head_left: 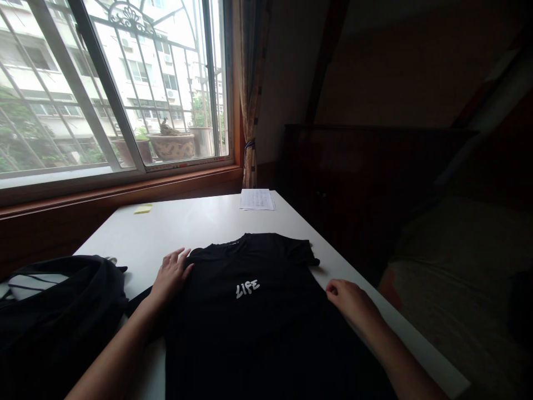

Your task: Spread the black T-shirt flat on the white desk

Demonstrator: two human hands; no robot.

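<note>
A black T-shirt (245,328) with white "LIFE" lettering lies spread front up, its collar toward the window end. Flat on the shirt's left shoulder and sleeve rests my left hand (171,272), fingers extended and a little apart. My right hand (352,300) is closed at the shirt's right side edge, just below the sleeve, thumb and index finger together on the fabric there. The right sleeve (297,250) points outward, its hem slightly rumpled. Both lower edges of the shirt run out of view toward me.
Under the shirt is a white table (195,211). A heap of dark clothing (95,294) lies at the left. Yellow sticky notes (143,209) and paper sheets (257,199) sit at the far end. Beyond are a barred window (158,83) and a tied curtain (250,111).
</note>
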